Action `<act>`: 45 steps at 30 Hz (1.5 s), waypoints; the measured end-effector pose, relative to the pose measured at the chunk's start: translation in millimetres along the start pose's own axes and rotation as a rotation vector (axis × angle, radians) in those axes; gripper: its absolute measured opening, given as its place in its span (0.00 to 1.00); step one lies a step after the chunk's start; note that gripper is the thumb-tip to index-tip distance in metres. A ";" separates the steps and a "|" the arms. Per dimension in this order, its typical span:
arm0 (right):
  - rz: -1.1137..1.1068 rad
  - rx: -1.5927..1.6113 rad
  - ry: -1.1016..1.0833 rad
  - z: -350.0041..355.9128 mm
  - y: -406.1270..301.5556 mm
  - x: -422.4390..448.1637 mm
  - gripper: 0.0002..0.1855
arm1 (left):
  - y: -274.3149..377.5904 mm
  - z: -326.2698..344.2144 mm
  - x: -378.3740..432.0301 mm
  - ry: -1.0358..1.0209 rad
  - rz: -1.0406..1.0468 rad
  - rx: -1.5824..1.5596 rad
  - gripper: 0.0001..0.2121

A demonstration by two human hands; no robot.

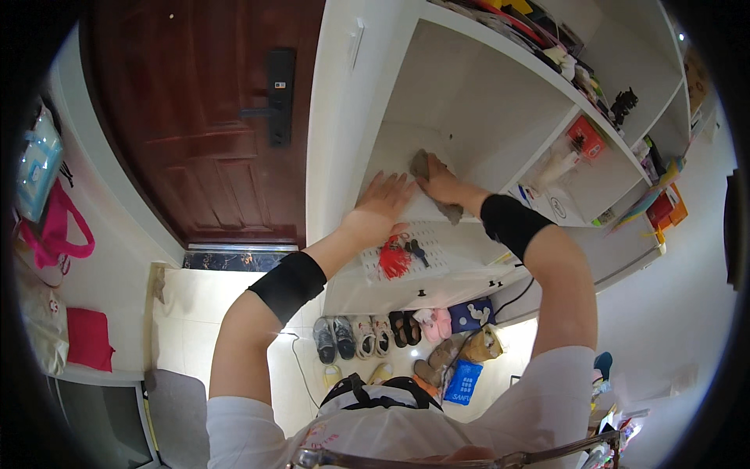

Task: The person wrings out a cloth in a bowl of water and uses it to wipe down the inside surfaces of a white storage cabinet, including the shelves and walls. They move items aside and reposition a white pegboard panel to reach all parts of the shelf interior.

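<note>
In my right hand (440, 180) is a crumpled grey-brown cloth (420, 163), pressed on the floor of a white cabinet compartment (398, 138). The cloth's lower end hangs near the compartment's front edge. My left hand (378, 208) lies flat with spread fingers just left of the cloth, holding nothing. Below my left hand, a white perforated mat (430, 234) carries a red tassel (395, 258) and a dark key-like item (417, 252). Black bands circle both of my forearms.
A dark red door (217, 140) with a black lock stands left. Compartments at right hold a red packet (586, 138) and loose items. Below are several shoes (344, 337), a blue bag (463, 381) and a dark cable (518, 299). Bags (91, 340) hang at far left.
</note>
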State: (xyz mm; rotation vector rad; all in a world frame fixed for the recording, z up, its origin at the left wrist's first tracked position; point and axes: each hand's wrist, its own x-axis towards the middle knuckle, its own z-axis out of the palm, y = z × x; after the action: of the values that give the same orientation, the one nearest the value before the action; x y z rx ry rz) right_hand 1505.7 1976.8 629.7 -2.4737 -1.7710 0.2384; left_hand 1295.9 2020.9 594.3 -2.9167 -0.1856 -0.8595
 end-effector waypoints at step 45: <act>-0.560 0.292 0.249 17.2 6.5 -23.3 0.20 | 34.9 -29.9 -64.1 -0.161 0.345 0.094 0.23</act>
State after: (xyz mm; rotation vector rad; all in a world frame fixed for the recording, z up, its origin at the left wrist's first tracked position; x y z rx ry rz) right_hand 1501.3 1952.4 613.5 -1.6530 -2.0483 0.1239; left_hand 1231.6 1976.9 582.5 -2.8071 0.2520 -0.5471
